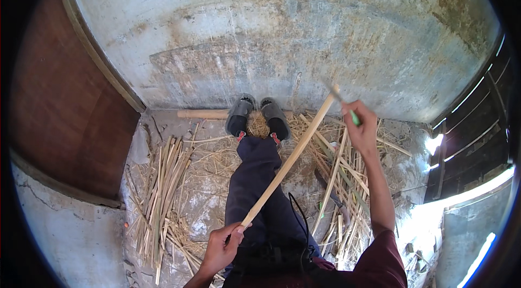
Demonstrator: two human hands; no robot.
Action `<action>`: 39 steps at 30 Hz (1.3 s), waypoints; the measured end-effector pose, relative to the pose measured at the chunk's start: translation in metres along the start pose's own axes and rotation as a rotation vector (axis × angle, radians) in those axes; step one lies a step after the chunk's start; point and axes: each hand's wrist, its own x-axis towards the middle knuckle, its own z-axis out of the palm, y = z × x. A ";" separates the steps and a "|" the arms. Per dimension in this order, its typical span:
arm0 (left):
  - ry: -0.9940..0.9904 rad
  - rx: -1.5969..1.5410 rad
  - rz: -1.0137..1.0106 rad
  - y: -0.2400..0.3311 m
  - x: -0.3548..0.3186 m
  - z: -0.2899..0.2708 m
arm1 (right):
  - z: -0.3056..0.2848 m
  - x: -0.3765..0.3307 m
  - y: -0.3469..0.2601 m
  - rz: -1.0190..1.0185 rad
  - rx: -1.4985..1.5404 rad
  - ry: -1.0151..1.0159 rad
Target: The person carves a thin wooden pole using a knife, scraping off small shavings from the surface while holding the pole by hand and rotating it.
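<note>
One long pale bamboo strip (290, 160) held slantwise over the lap, lower end near bottom centre, upper end up by the wall base at right of centre. Left hand (221, 247) closed round the strip's lower end, thumb on top. Right hand (362, 125) raised, arm stretched fwd, fingers wrapped round a knife with green handle (354, 117) — blade meeting the strip's upper end, exact contact blurred. Below the strip: legs in dark trousers (255, 179) stretched fwd, feet in grey shoes (258, 115) w/ toes against the wall. Black cord (301, 217) looping over the right thigh. Maroon sleeve (382, 258) on the right arm. Left of legs, bundle of split bamboo strips (160, 190) lying roughly parallel on the floor; right of legs, looser heap of strips and shavings (339, 179), crossed at various angles. Thin fibres and straw scattered under and between both piles. Short round pole (203, 114) lying along the wall base beside the shoes. Stained concrete wall (282, 33) ahead, reddish-brown panel (65, 109) at far left — dark slatted opening (477, 125) w/ bright light at far right.
</note>
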 end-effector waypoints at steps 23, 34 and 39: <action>0.004 -0.007 0.023 0.004 0.012 0.001 | 0.043 -0.056 -0.044 -0.491 0.007 -0.192; 0.012 0.007 0.021 -0.002 0.015 0.001 | 0.048 -0.059 -0.048 -0.446 0.039 -0.199; -0.015 -0.025 0.022 0.001 0.016 0.000 | 0.049 -0.079 -0.068 -0.642 -0.157 -0.314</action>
